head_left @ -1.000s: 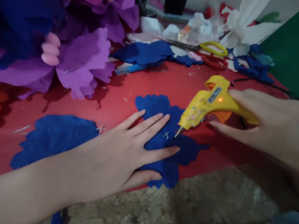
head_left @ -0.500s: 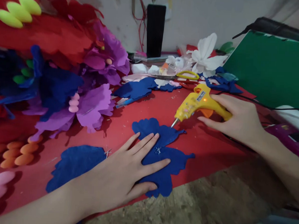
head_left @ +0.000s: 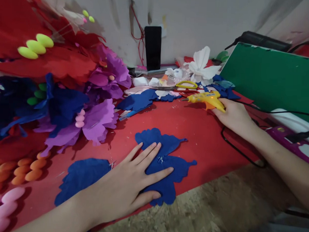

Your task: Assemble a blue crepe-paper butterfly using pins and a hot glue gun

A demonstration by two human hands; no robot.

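My left hand [head_left: 132,179] lies flat with fingers spread on a blue butterfly-shaped cutout [head_left: 165,167], pressing it to the red table surface [head_left: 206,155]. A glossy blob of clear glue [head_left: 160,159] shows at the middle of the cutout. Under my left forearm is a second blue piece [head_left: 82,176] with a scalloped edge, partly hidden. My right hand [head_left: 235,115] grips a yellow hot glue gun [head_left: 204,98] by its handle. Its nozzle points left, above the far part of the table and away from the cutout.
Red, purple and blue flowers [head_left: 101,117] crowd the left side. Orange [head_left: 23,170] and pink [head_left: 9,205] oval pieces lie at front left. Scissors [head_left: 186,85], scraps and a white flower [head_left: 203,67] sit at the back. A green board [head_left: 269,79], black cable and purple power strip [head_left: 290,142] are right.
My right hand has drawn the glue gun back and away from the blue cutout, where its nozzle was over the upper wing. My left hand stays on the cutout. The view has tilted slightly.
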